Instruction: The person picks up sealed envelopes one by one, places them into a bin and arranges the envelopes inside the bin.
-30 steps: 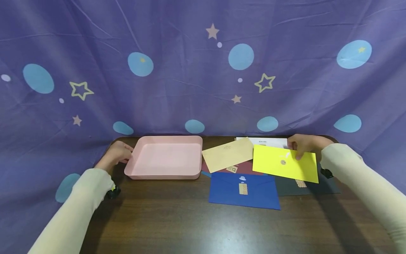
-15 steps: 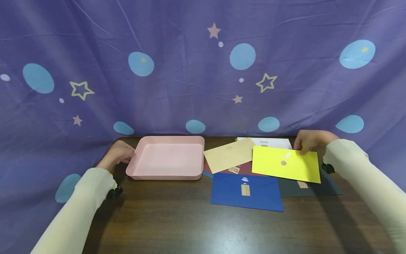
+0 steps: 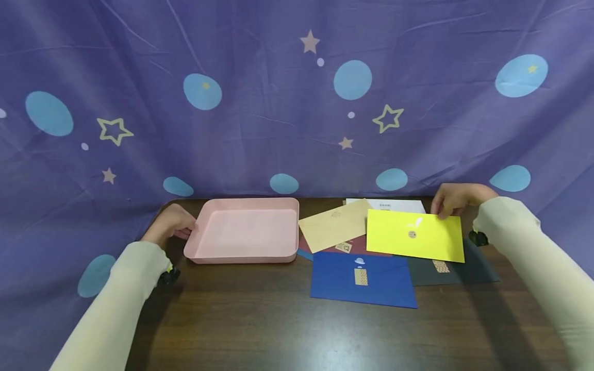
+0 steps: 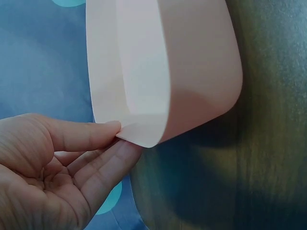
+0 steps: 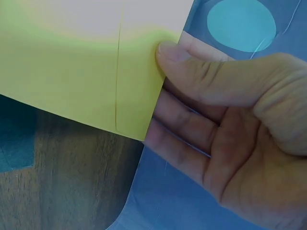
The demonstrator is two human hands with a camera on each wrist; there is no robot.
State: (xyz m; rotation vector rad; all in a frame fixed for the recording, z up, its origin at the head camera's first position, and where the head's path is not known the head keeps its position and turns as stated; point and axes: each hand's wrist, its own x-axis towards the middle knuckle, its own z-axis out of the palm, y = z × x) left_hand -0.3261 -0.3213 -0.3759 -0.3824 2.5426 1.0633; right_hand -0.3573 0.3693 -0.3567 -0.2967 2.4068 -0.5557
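Yellow envelope (image 3: 414, 235) lies lengthwise left-right, pinched by right hand (image 3: 457, 200).

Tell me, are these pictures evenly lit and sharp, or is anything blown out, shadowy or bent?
Head view: sharp, evenly lit, but the wide lens bows the table edges and stretches the sleeves. Left wrist view: the pink tray looks pale and soft near the left hand, with a dark shadow beneath. Right wrist view: the yellow envelope washes out to near white at the top; the right hand is fairly sharp.
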